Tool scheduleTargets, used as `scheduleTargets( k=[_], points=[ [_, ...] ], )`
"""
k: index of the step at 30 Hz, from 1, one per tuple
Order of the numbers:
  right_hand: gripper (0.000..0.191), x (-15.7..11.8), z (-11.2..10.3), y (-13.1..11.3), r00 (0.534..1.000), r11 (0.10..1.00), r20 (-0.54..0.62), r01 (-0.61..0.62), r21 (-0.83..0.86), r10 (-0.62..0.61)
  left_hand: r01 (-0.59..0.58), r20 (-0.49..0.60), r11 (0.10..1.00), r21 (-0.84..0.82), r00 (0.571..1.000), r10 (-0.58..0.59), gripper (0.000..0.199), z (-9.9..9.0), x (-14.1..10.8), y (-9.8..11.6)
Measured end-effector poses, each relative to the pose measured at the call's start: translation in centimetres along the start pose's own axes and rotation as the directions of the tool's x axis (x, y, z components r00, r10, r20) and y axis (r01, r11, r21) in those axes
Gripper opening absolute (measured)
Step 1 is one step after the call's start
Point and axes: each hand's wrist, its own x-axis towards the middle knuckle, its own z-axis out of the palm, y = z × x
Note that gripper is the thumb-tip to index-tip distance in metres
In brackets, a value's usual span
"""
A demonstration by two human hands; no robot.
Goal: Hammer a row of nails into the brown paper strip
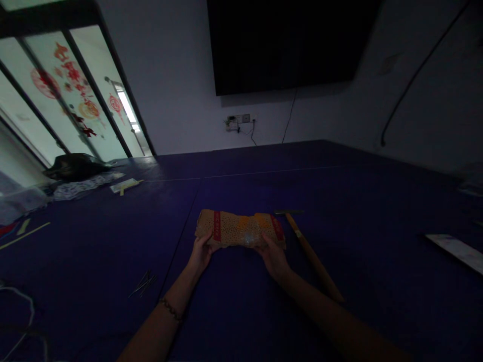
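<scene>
Between my two hands is a folded brown cardboard bundle (234, 230), dotted all over with small dark marks, with red printed tape near each end and orange patches toward the right. My left hand (201, 252) grips its left end, thumb on top and fingers underneath. At the right end my right hand (272, 254) holds it the same way. Just right of the bundle lies a hammer (311, 254) with a wooden handle, its metal head pointing away from me. Several loose nails (144, 282) lie on the purple surface (234, 311) to the left.
A white and yellow item (125, 186) and a black bag (77, 167) lie far left. Yellow strips (24, 235) and a white cable (28, 301) are nearer on that side. At right is a pale flat board (456, 249). A television (294, 45) hangs on the wall.
</scene>
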Motion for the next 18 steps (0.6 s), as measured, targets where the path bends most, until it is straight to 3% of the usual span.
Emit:
scheduleTargets(
  k=[3,11,18],
  points=[
    [0.035,0.12,0.0,-0.04,1.0,1.0,-0.011,-0.012,0.01,0.012,0.0,0.04,1.0,0.013,0.999,0.0,0.034,0.11,-0.19,-0.18],
    [0.036,0.37,-0.17,0.19,1.0,0.998,-0.003,-0.028,0.049,0.028,-0.006,-0.002,1.0,0.03,1.0,0.006,0.032,0.3,-0.17,-0.46],
    [0.024,0.37,-0.22,-0.16,0.987,0.995,0.136,-0.092,0.024,0.088,0.012,-0.037,1.0,0.019,0.999,-0.012,0.03,0.43,-0.16,-0.39]
  ],
)
